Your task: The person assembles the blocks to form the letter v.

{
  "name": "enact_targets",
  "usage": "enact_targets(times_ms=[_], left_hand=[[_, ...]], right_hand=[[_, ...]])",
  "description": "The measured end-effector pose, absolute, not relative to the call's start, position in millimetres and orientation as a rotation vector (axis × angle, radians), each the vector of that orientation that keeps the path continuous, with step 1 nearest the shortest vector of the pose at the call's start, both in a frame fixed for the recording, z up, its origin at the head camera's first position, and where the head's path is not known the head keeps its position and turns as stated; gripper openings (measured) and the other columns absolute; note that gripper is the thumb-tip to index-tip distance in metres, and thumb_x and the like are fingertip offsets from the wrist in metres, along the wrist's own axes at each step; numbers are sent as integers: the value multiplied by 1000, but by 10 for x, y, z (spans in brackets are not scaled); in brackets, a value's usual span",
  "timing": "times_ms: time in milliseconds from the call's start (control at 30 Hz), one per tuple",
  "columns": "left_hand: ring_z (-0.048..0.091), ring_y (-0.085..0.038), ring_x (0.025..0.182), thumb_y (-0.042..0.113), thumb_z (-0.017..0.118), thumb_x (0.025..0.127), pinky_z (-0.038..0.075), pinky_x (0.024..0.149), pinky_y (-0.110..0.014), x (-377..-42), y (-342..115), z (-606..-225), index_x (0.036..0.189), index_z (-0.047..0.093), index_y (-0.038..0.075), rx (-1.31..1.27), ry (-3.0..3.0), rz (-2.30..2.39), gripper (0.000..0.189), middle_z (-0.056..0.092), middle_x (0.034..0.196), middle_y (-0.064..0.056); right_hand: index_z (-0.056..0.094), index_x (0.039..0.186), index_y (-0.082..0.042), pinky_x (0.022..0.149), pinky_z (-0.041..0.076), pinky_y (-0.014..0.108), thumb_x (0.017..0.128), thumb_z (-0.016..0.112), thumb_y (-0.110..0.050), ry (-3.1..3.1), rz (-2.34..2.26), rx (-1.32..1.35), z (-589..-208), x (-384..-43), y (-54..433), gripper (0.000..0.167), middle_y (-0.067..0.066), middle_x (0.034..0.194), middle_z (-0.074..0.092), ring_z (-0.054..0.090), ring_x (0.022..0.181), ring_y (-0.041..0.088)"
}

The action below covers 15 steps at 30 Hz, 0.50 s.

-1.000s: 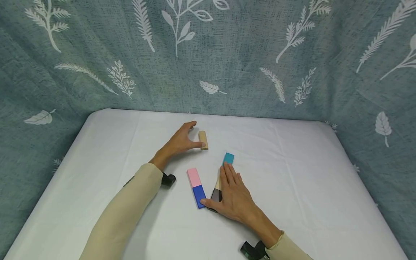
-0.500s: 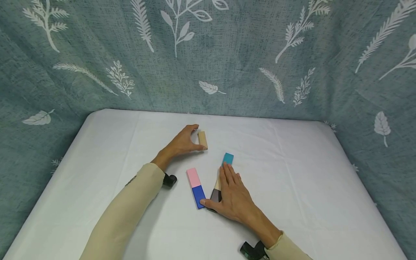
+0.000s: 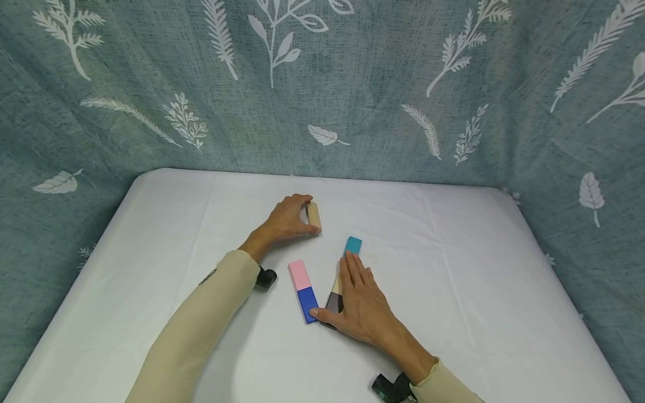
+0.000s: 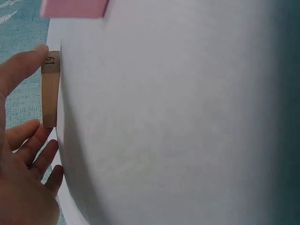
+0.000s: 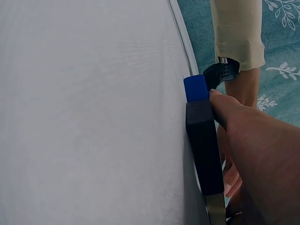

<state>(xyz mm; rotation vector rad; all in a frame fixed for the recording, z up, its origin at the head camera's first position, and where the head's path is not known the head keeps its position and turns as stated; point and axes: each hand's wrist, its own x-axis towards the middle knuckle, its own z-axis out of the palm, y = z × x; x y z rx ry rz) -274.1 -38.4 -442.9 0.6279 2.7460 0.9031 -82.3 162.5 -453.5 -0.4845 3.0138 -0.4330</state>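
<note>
My left hand (image 3: 289, 218) pinches a plain wooden block (image 3: 314, 216) end to end, thumb at the near end and fingertips at the far end. A dark printed number marks the end of this wooden block (image 4: 50, 91) by the thumb. My right hand (image 3: 364, 305) lies flat, fingers straight, over a row of blocks: a teal block (image 3: 354, 245) at the far end, a plain wood one (image 3: 338, 286) mostly hidden, and a black block (image 3: 334, 303) nearest. Its thumb tip touches the blue block (image 3: 306, 302), which lies end to end with a pink block (image 3: 299, 274).
A white cloth-covered table (image 3: 494, 291) lies under everything. Behind and beside it hangs a teal curtain (image 3: 373, 129) with white leaf prints. Dark wrist cameras (image 3: 266, 277) are strapped at both sleeves.
My left fingers have closed in toward the far end of the plain wooden block, and the hand has shifted slightly right. My right hand and the coloured blocks stay in place.
</note>
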Motion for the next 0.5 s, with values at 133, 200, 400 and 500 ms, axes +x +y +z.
enact_targets(times_ms=[133,200,400,500], left_hand=[[44,-33,137,41,85,80,31,115,-50,-2752,-380,-4439,150,47,6,643,2769,869,87,50,148,-15],[45,-33,135,43,84,80,32,113,-50,-2763,-375,-4446,149,49,6,652,2781,837,85,51,147,-15],[46,-33,133,44,83,81,34,112,-49,-2773,-368,-4449,146,53,6,671,2792,779,81,51,145,-17],[46,-33,133,44,83,81,33,112,-49,-2765,-371,-4449,145,53,6,666,2782,790,80,51,144,-16]], right_hand=[[15,158,5,121,17,54,81,51,-86,3009,-426,-483,-4532,-825,1622,124,23,166,7,5,154,33],[14,158,5,121,17,54,81,50,-86,3005,-420,-479,-4534,-826,1623,125,22,166,7,5,154,33],[17,158,6,120,18,55,81,51,-86,3015,-420,-480,-4543,-827,1622,124,23,166,9,6,154,34],[17,158,6,120,18,55,81,50,-86,3014,-422,-482,-4541,-827,1621,124,23,166,9,6,154,34]])
